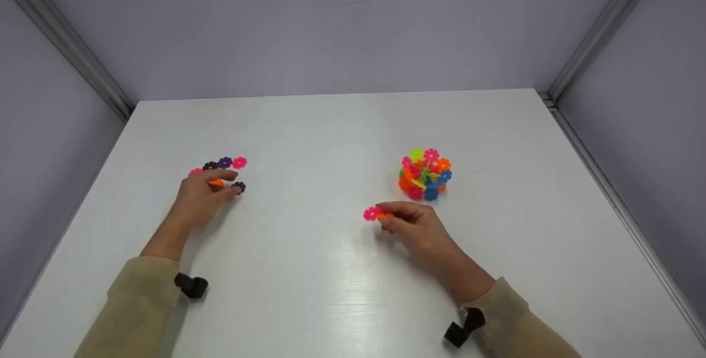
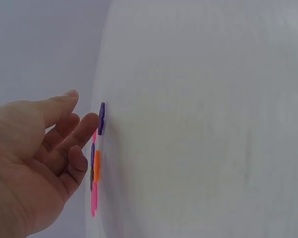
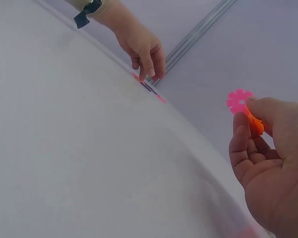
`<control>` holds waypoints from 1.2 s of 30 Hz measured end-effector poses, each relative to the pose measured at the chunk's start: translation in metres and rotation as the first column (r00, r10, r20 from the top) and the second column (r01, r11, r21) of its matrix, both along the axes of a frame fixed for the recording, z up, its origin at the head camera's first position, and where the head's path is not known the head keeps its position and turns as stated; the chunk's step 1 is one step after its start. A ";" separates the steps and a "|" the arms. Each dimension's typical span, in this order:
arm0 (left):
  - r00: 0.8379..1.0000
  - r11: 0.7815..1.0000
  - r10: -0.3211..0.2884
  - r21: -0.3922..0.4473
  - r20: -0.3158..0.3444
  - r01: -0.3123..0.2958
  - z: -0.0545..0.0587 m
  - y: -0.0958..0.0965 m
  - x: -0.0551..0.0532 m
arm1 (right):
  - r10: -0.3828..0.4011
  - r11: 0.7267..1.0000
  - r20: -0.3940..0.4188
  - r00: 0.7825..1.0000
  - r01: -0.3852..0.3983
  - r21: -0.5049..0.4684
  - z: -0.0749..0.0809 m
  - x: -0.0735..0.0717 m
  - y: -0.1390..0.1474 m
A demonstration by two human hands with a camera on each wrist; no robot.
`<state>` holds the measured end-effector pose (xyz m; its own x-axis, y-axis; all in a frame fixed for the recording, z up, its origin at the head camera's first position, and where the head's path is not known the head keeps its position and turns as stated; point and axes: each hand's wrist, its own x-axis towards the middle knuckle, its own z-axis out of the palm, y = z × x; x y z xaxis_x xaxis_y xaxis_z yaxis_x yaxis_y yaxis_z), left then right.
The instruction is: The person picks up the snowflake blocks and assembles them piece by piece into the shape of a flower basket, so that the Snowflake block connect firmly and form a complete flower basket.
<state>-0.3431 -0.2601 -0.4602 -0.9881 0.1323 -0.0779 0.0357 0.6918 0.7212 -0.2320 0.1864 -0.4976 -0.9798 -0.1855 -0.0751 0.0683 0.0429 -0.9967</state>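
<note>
Snowflake-shaped plastic building discs lie on the left of the table. My left hand (image 1: 207, 195) hovers over them, fingers loosely bent and apart from the thumb. One fingertip is right at a dark purple disc (image 2: 102, 119), which is not gripped. An orange disc (image 1: 217, 183) shows under the hand. Between thumb and fingers, my right hand (image 1: 416, 228) pinches an orange disc (image 3: 256, 125). A pink disc (image 3: 240, 101) is joined to it and sticks out beyond the fingertips, raised above the table. Part of the orange disc is hidden by the fingers.
A round cluster of joined discs in many colours (image 1: 426, 176) sits behind my right hand. Beyond my left hand lie another purple disc (image 1: 225, 162), a pink disc (image 1: 240, 163) and a dark brown disc (image 1: 210, 165). Walls enclose the white table (image 1: 309, 143) at back and sides.
</note>
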 end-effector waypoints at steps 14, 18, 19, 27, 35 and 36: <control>0.996 0.992 -0.076 -0.100 0.052 0.081 -0.004 0.016 -0.002 | -0.006 1.000 0.022 1.000 0.006 -0.027 -0.002 0.003 0.000; 0.992 0.988 -0.126 -0.082 0.028 0.128 -0.002 0.040 0.009 | -0.003 0.999 0.024 1.000 0.004 -0.032 -0.003 0.003 0.000; 0.990 0.989 -0.136 -0.056 0.025 0.137 -0.002 0.049 0.014 | 0.000 0.999 0.022 1.000 0.001 -0.033 -0.003 0.003 0.000; 0.937 0.856 -0.348 0.394 -0.041 0.335 0.007 0.137 0.061 | 0.027 0.999 -0.035 0.999 -0.028 -0.026 -0.001 0.004 -0.001; 0.904 0.755 -0.421 0.525 -0.072 0.393 0.000 0.178 0.087 | 0.036 0.999 -0.060 0.998 -0.039 -0.035 0.001 0.006 -0.005; 0.906 0.755 -0.416 0.528 -0.073 0.389 -0.002 0.180 0.088 | 0.040 0.998 -0.068 0.997 -0.043 -0.036 0.002 0.006 -0.006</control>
<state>-0.2550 -0.0799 -0.4617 -0.8312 0.5507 0.0764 0.1831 0.1415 0.9729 -0.2259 0.1805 -0.4959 -0.9737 -0.2277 -0.0021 0.0005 0.0072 -1.0000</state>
